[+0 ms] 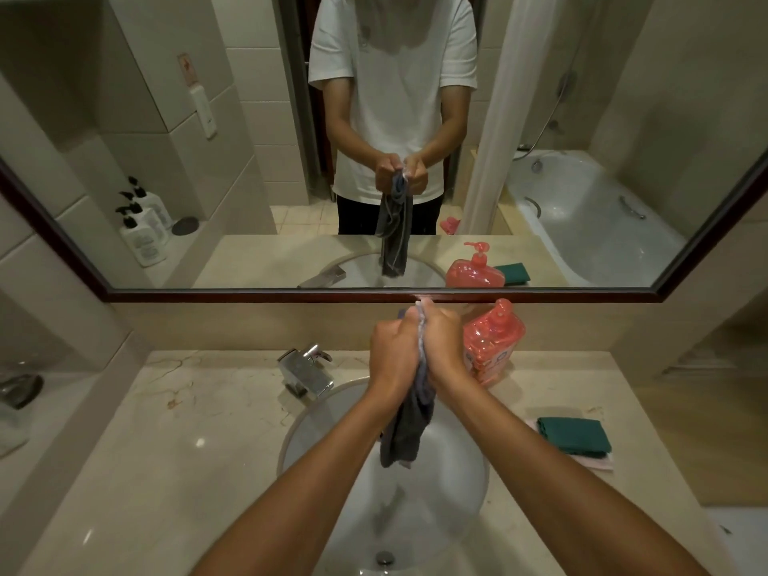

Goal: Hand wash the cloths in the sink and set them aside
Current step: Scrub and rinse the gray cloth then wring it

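A wet grey cloth (405,430) hangs over the white sink (465,484), its top edge bunched between both fists. My left hand (392,351) grips the cloth's upper end from the left, and my right hand (442,347) grips it from the right, knuckles pressed together. The cloth's lower end dangles freely above the basin. A folded green cloth (573,436) lies on the counter to the right of the sink, on top of a pink cloth (598,462) whose edge shows beneath it.
A chrome tap (305,370) stands at the sink's back left. A pink soap pump bottle (492,342) sits behind my right hand. The beige marble counter (166,451) spreads to both sides. A wall mirror (249,160) reflects the scene.
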Available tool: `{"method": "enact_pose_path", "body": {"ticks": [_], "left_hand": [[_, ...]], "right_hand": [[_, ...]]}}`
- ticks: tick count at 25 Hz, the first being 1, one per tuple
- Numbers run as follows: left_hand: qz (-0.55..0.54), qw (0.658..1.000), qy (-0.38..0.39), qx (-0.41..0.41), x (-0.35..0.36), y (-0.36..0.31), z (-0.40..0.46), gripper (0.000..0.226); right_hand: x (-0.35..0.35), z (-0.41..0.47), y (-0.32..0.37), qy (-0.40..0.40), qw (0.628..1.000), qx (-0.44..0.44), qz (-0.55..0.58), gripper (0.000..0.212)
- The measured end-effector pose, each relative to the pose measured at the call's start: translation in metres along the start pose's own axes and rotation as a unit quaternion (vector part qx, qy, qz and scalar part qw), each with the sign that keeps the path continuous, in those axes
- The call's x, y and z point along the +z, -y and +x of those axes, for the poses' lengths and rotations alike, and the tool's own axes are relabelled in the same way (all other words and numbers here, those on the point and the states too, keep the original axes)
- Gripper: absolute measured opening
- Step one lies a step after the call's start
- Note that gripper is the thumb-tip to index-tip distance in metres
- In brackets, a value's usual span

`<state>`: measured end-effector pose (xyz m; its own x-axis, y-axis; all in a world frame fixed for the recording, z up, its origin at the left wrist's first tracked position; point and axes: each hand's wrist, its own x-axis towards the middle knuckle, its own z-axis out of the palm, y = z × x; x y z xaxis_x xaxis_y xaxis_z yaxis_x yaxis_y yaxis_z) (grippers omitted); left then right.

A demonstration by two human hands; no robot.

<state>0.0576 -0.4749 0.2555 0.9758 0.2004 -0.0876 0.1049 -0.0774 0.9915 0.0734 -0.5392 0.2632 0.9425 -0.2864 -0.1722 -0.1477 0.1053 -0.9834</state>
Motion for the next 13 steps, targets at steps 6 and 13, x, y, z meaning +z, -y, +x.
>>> {"method": "enact_pose_path", "body": {"ticks": [6, 13], "left_hand": [[0.028, 0.999, -0.022, 0.014, -0.010, -0.001, 0.006, 0.055], [0.026, 0.999, -0.031, 0.017, -0.011, -0.006, 0.014, 0.054]], "right_hand": [[0.001, -0.018, -0.017, 0.000, 0.997, -0.041, -0.070, 0.044], [0.002, -0.025, -0.017, 0.018, 0.996, -0.057, -0.059, 0.045]]}}
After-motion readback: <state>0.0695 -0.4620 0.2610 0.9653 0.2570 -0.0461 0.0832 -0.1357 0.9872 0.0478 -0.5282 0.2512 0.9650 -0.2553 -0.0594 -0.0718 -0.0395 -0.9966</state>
